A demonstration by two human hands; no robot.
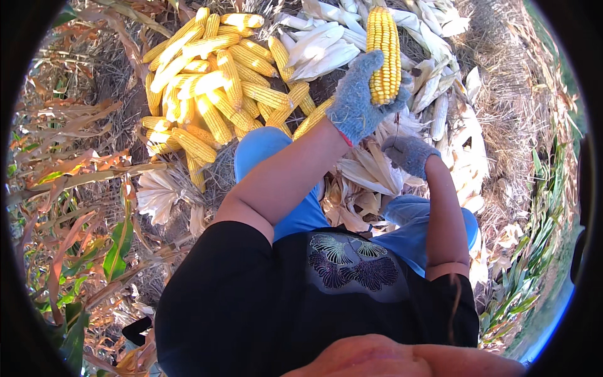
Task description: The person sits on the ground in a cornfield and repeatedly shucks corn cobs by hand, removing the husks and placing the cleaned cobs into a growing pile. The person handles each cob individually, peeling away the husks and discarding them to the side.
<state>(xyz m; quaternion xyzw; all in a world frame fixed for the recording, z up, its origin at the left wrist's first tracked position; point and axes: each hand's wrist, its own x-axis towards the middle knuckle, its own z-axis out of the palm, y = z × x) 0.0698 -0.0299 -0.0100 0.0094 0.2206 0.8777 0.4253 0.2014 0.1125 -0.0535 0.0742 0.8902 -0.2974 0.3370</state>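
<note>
My left hand, in a fuzzy grey glove, is closed around a husked yellow corn cob, which stands nearly upright with its upper part above the fingers. Just below and to the right, my gloved right hand is closed over the husks between my knees. A thin dark strand shows by its fingertips, but what those fingers hold, if anything, is hidden. To the left of my left hand lies a pile of bare yellow corn cobs. Pale stripped husks lie under and around my right hand.
More pale husks are heaped at the far side and to the right. Dry cornstalks and leaves cover the ground at the left. Green leaves line the right side. My knees in blue trousers flank the husks.
</note>
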